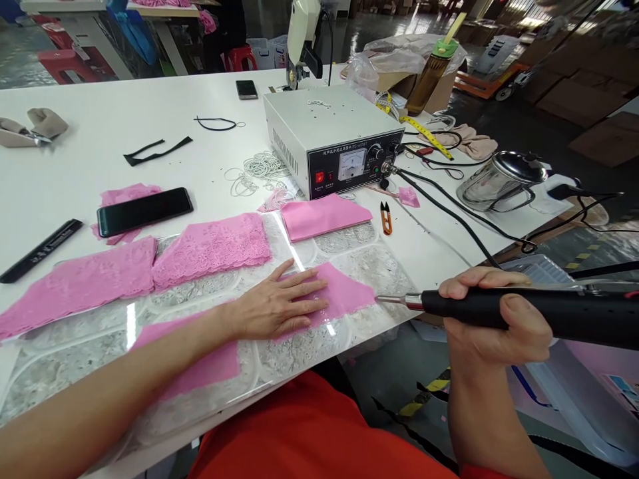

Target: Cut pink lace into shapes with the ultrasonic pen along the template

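Observation:
My left hand (277, 303) lies flat, fingers spread, on a pink fabric piece (344, 289) on the patterned mat. My right hand (499, 316) is wrapped round a black ultrasonic handpiece (469, 305). Its metal tip points left and reaches the right end of that pink piece; whether it touches cannot be made out. Another pink piece (210, 372) lies partly under my left forearm. Beyond my left hand are two stacks of pink lace pieces, one at the left (100, 276) and one nearer the middle (214, 249). A folded pink stack (324, 216) rests below the machine.
A grey control box (329, 133) with a lit red switch stands mid-table, its black cable running right. Nearby are orange thread snips (386, 218), a glass kettle (504, 179), a phone (144, 211), a black ruler-like strip (40, 249) and a sewing machine (302, 40). Plastic bins stand lower right.

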The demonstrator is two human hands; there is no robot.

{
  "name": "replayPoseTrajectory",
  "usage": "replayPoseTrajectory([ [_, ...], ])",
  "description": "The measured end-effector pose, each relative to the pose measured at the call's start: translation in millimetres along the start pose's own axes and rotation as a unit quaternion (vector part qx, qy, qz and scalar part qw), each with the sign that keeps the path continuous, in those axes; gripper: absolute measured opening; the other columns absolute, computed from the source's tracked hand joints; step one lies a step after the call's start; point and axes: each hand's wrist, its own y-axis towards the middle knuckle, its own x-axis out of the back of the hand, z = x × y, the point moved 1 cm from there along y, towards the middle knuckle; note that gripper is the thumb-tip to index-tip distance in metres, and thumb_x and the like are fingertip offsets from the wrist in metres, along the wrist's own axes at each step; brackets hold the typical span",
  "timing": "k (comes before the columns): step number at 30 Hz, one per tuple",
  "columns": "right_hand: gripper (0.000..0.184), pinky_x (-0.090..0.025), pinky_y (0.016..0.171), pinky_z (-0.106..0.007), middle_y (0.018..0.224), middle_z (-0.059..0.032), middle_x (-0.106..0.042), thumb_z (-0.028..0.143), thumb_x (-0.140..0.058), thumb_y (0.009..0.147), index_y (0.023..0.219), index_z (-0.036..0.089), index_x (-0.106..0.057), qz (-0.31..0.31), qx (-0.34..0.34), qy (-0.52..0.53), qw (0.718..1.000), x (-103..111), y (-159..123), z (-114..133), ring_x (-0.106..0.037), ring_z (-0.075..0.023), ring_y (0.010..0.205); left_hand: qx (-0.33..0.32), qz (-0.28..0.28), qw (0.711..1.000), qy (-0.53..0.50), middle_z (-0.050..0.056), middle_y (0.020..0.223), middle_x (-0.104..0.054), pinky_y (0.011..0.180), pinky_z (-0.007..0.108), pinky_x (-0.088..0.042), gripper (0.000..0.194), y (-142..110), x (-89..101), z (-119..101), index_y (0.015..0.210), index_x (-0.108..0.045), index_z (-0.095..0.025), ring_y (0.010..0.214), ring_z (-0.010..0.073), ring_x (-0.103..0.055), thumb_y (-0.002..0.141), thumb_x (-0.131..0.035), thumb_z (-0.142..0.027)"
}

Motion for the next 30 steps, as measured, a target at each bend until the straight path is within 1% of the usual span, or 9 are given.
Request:
replayPoseTrajectory([
  [5,0.011,-0.044,0.047,-0.034,0.069,-0.0019,-0.047,0.033,-0.047,0.079,0.074,0.025,-0.053,-0.005,0.000,-0.028,1.000,1,-1,-1,-0.051,-0.0164,0.051,0.006,0.000,1.000,0.000,0.006,0.159,-0.043,0.128,0.055,-0.004,0.044,0,-0.5,-1,0.144,-0.054,-0.026,0.152,0.0263,-0.032,0.110,-0.033,-0.043],
  [10,0.010,-0.045,0.046,-0.033,0.067,-0.0020,-0.050,0.033,-0.052,0.076,0.071,0.024,-0.055,-0.020,-0.009,-0.019,1.000,1,-1,-1,-0.052,-0.0156,0.049,0.001,-0.011,1.000,-0.004,0.007,0.158,-0.044,0.128,0.055,-0.004,0.043,0,-0.6,0,0.142,-0.057,-0.025,0.151,0.0273,-0.034,0.109,-0.035,-0.042],
  [12,0.012,-0.046,0.045,-0.033,0.066,-0.0016,-0.052,0.035,-0.056,0.074,0.070,0.024,-0.057,-0.029,-0.010,-0.005,1.000,1,0,-2,-0.053,-0.0154,0.048,-0.001,-0.014,1.000,-0.006,0.008,0.157,-0.045,0.128,0.055,-0.004,0.043,0,-0.7,0,0.142,-0.056,-0.025,0.151,0.0274,-0.035,0.109,-0.036,-0.042],
  [16,0.016,-0.046,0.042,-0.030,0.063,-0.0011,-0.057,0.037,-0.063,0.065,0.066,0.021,-0.063,-0.033,-0.021,0.059,0.998,0,3,-3,-0.054,-0.0145,0.046,-0.002,-0.013,1.000,-0.009,0.008,0.158,-0.044,0.128,0.055,-0.003,0.044,0,-1.1,0,0.143,-0.056,-0.024,0.151,0.0278,-0.034,0.109,-0.034,-0.044],
  [20,0.014,-0.046,0.040,-0.029,0.060,-0.0004,-0.058,0.033,-0.064,0.062,0.065,0.020,-0.065,-0.039,-0.024,0.085,0.995,0,5,-3,-0.054,-0.0137,0.046,0.001,-0.009,1.000,-0.017,0.009,0.157,-0.045,0.128,0.055,-0.004,0.046,0,0.1,0,0.143,-0.056,-0.024,0.150,0.0285,-0.035,0.109,-0.033,-0.044],
  [23,0.016,-0.045,0.038,-0.029,0.059,-0.0006,-0.056,0.033,-0.061,0.060,0.065,0.019,-0.066,-0.052,-0.018,0.094,0.994,2,7,-1,-0.052,-0.0134,0.044,0.004,-0.016,0.999,-0.030,0.011,0.157,-0.044,0.127,0.056,-0.008,0.048,0,4.1,0,0.142,-0.057,-0.021,0.150,0.0305,-0.036,0.109,-0.031,-0.045],
  [26,0.017,-0.042,0.036,-0.029,0.059,-0.0013,-0.054,0.033,-0.059,0.058,0.065,0.020,-0.068,-0.065,-0.019,0.094,0.993,6,9,0,-0.050,-0.0136,0.044,0.016,-0.022,0.999,-0.041,0.012,0.159,-0.042,0.127,0.055,-0.012,0.048,-1,11.1,-1,0.141,-0.058,-0.020,0.152,0.0299,-0.033,0.109,-0.031,-0.044],
  [30,0.018,-0.042,0.036,-0.030,0.060,-0.0023,-0.055,0.033,-0.059,0.055,0.064,0.022,-0.070,-0.047,-0.033,0.090,0.994,5,8,0,-0.050,-0.0148,0.045,0.032,-0.028,0.998,-0.044,0.010,0.159,-0.042,0.128,0.054,-0.011,0.045,-8,21.4,-2,0.136,-0.063,-0.021,0.153,0.0283,-0.030,0.109,-0.033,-0.042],
])
